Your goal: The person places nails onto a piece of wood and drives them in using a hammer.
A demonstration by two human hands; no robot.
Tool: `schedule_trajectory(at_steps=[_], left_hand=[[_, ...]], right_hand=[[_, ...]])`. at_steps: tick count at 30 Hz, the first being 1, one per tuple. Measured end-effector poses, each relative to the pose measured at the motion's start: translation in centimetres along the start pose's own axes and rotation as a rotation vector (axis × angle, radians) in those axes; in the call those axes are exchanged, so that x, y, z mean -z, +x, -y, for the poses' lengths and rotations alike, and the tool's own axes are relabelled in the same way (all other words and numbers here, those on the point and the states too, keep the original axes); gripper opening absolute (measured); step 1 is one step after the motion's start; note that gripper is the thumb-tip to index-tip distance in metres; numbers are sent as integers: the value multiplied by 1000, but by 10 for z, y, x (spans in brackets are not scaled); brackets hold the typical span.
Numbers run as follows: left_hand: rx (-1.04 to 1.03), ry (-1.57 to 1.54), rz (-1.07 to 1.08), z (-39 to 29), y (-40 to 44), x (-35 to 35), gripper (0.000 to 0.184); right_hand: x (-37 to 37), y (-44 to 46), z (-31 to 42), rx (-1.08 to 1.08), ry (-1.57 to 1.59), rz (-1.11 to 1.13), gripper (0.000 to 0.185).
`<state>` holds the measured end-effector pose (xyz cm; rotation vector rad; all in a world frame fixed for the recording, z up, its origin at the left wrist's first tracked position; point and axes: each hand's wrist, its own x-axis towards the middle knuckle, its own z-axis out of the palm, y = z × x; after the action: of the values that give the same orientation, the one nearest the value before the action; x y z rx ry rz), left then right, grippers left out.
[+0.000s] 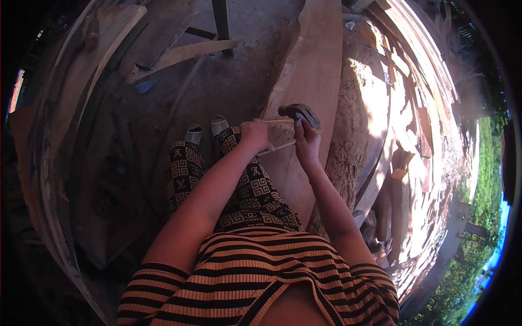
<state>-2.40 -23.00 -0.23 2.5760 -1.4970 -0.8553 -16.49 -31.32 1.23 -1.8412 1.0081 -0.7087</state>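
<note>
My left hand [255, 136] is closed on the left end of a small pale wooden piece [281, 133], which has straight edges and dark specks on its face. My right hand [308, 144] grips a claw hammer [300, 113] close up by its dark metal head. The hammer head is at the right end of the wooden piece; whether they touch I cannot tell. Fingers hide most of the hammer's handle. Beneath both hands lies a long, wide plank [315, 54] with one wavy edge.
A rough-barked log [353, 130] runs along the plank's right side, with piled wood offcuts [405, 146] beyond it. Long boards [109, 49] lie at the left. Ahead, a curved wood strip [190, 53] rests near a dark post [221, 22]. My feet [219, 125] are left of the plank.
</note>
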Motion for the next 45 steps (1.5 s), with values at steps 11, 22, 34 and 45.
schedule_trajectory(at_steps=[11, 22, 34, 45], left_hand=[[9, 5, 12, -3, 0, 5, 83], [17, -35, 8, -1, 0, 4, 73], [19, -31, -3, -1, 1, 2, 79], [15, -35, 8, 2, -1, 0, 81]], right_hand=[[-3, 1, -11, -11, -227, 109, 31], [-7, 6, -33, 55, -405, 146, 31], [2, 14, -17, -133, -282, 220, 29], [2, 8, -24, -112, -290, 197, 29]])
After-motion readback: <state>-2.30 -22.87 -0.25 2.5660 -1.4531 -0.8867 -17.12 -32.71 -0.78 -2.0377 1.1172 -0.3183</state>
